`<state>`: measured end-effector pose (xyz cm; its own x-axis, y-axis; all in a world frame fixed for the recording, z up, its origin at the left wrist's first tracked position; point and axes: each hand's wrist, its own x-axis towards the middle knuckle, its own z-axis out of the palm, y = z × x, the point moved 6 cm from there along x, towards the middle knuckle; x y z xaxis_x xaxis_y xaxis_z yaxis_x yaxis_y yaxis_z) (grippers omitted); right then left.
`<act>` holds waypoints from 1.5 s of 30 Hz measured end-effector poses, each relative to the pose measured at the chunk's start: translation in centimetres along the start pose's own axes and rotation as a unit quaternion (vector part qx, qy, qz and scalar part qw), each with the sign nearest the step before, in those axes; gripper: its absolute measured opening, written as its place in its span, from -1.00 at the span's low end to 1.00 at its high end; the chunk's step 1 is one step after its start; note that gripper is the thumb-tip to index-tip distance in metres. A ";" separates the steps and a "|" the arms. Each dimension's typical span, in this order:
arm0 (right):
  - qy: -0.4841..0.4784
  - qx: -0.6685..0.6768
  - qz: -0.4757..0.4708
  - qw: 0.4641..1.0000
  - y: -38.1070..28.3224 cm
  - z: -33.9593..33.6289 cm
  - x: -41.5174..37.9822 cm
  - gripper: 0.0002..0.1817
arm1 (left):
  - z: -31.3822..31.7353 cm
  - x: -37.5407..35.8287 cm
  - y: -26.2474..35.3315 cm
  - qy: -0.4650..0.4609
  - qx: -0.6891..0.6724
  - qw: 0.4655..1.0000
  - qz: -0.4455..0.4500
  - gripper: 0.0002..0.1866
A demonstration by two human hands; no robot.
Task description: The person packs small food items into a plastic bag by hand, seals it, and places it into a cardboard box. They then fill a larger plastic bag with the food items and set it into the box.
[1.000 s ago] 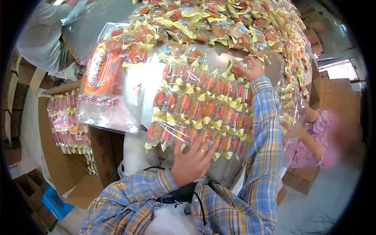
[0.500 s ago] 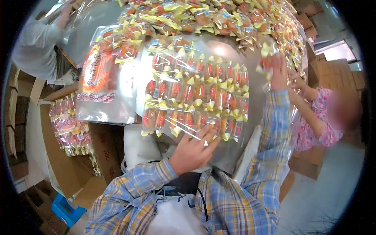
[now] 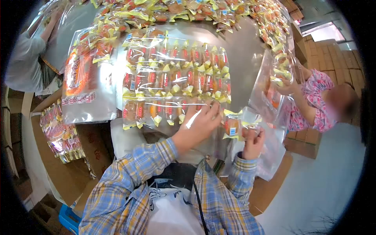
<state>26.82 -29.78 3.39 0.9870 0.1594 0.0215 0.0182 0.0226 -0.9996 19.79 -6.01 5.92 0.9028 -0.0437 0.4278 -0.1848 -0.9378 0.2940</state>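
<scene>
Rows of small wrapped snacks [image 3: 176, 80] lie inside a clear plastic bag on the metal table. My left hand [image 3: 199, 126] rests with spread fingers on the bag's near edge, over the bottom row. At the lower right of the bag, my right hand [image 3: 252, 141] pinches wrapped snacks [image 3: 234, 126] with yellow ends; a barcode label shows on one. A loose sheet of clear plastic [image 3: 270, 156] hangs beside and behind my right hand.
Loose wrapped snacks [image 3: 188, 11] are heaped along the far side. Printed bags [image 3: 80, 78] lie at the left, above a cardboard box [image 3: 70, 176] holding a filled pack [image 3: 62, 133]. One person [image 3: 25, 64] is at left, another [image 3: 313, 102] at right.
My right hand has come back from the heap at the right, down and toward me, with wrapped snacks. My left hand stays at the bag's near edge. The view has shifted.
</scene>
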 end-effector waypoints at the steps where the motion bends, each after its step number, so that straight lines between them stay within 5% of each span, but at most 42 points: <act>1: 0.030 -0.049 0.001 0.998 0.8 -0.5 -0.4 -0.65 | -0.1 0.1 0.2 0.002 -0.012 1.000 -0.013 -0.54; 2: 0.016 0.115 0.074 0.990 3.4 -1.2 -0.2 -0.57 | -0.3 0.1 0.5 0.005 -0.022 0.999 -0.027 -0.54; 5: -0.035 0.200 0.119 0.972 2.1 1.7 -1.2 -0.48 | 0.3 0.0 0.5 0.012 -0.049 0.998 -0.048 -0.54; 14: -0.164 -0.051 0.160 0.972 1.7 1.1 -1.0 -0.54 | 0.7 -0.2 0.1 0.024 -0.013 0.999 -0.045 -0.51; 18: -0.244 0.041 0.173 0.954 2.2 3.5 -1.9 -0.36 | -0.3 0.0 0.1 0.030 -0.015 0.999 -0.040 -0.48; 22: -0.190 0.247 0.181 0.933 3.5 5.5 -1.8 -0.15 | 0.3 -0.2 -0.2 0.024 0.003 0.999 -0.030 -0.44; 25: -0.155 0.240 0.098 0.953 4.1 5.5 -0.9 -0.24 | 0.6 -0.2 -0.1 0.020 -0.002 0.999 -0.031 -0.43; 29: -0.165 0.222 0.101 0.956 3.6 5.4 -0.6 -0.31 | -0.2 -0.2 0.0 0.017 -0.043 0.998 -0.050 -0.43; 34: -0.077 0.420 0.233 0.874 3.2 6.7 0.8 -0.41 | 0.0 -0.3 -0.1 0.009 -0.047 0.998 -0.045 -0.40; 38: -0.067 0.150 0.014 0.986 -0.2 5.2 2.1 -0.39 | 0.6 -0.9 -0.3 0.020 -0.003 0.999 -0.037 -0.43; 41: -0.176 0.220 -0.037 0.959 -4.3 4.2 -0.7 -0.34 | -0.5 -1.0 -0.3 0.000 0.020 0.999 -0.037 -0.48; 45: -0.292 0.140 -0.057 0.945 -5.6 8.4 -5.4 -0.30 | -1.1 -1.0 -0.6 -0.008 -0.013 0.998 -0.063 -0.52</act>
<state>20.06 -22.50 9.05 0.7239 0.6550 0.2168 -0.0049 0.3191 -0.9477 18.53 -5.02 6.23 0.9255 0.0675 0.3726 -0.0797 -0.9272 0.3660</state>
